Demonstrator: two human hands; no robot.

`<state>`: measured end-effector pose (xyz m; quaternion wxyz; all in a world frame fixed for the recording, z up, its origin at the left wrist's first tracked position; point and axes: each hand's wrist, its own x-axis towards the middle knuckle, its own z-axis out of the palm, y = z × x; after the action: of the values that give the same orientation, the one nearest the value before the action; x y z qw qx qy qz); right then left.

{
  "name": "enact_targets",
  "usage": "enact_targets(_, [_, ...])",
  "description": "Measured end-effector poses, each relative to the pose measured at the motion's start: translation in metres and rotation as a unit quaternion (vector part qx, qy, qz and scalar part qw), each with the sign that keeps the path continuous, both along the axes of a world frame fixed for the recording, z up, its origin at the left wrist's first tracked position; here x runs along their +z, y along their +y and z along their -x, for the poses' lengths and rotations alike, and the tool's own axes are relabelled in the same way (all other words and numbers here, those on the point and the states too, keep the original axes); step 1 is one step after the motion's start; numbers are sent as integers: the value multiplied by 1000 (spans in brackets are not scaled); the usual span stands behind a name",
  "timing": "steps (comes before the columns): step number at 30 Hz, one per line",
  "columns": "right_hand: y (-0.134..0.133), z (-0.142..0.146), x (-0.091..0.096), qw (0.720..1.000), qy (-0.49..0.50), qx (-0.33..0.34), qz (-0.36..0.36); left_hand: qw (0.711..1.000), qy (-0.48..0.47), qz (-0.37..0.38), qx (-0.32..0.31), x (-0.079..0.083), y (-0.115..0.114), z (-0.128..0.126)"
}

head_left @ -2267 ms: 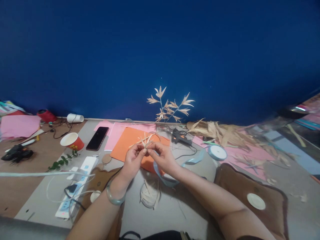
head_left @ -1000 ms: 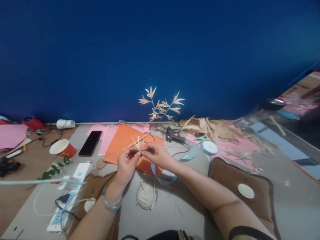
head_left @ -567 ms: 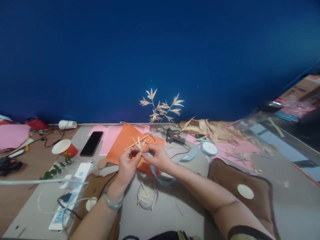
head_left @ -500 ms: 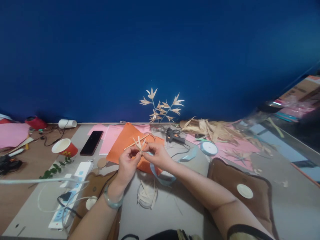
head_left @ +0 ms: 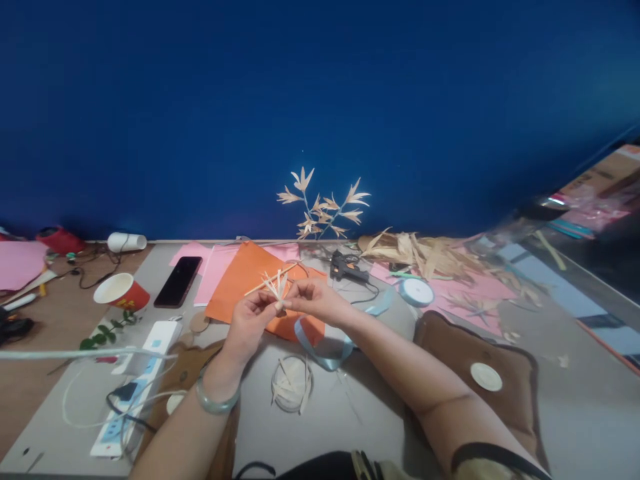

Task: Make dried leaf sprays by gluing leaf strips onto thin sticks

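Pale strip bundle (head_left: 277,287) turning slightly since earlier frame, hovering over orange paper (head_left: 235,283); left hand (head_left: 251,323) and right hand (head_left: 320,303) both pinching base, neither sitting nearer; long axis pointing up toward blue wall (head_left: 320,100).

Matt, papery strips (head_left: 277,285), smooth orange paper (head_left: 229,288), satiny blue ribbon (head_left: 327,364), glossy black phone (head_left: 179,282), rough dry husks (head_left: 431,256)

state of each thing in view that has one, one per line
pale strips: gathered at base, fanned above
left hand: pinching their base
right hand: pinching there too
red cup: uncovered
white cup: lying on its side
phone: screen dark
power strip: black plug inserted
light blue ribbon: loose, curled
glue gun: lying down, power unclear
round dish: uncovered, pale scraps in it
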<state>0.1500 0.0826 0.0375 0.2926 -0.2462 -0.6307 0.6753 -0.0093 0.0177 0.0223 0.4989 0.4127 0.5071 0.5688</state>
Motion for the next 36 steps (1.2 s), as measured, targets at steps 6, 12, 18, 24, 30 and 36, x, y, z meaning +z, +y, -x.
enact_targets(6, [4, -3, -1, 1000, -15, 25, 4, 998, -41, 11, -40, 4, 0, 2])
enact_targets(12, [1, -2, 2, 999, -17, -6, -30, 998, -61, -5, -33, 0, 0, 2])
enact_targets(18, [0, 2, 0, 998, -4, -59, -33, 989, -144, 0, -40, -4, 1, 2])
enact_targets(24, [-4, 4, 2, 999, 31, -32, -17, 980, -167, 43, -98, -3, 1, 2])
enact_targets(30, [-10, 3, 6, 998, 45, 19, 38, 976, -180, 57, -109, -3, 0, 4])
enact_targets(36, [-13, 1, 8, 997, 65, 21, 24, 974, -184, 49, -126, -4, -1, 7])
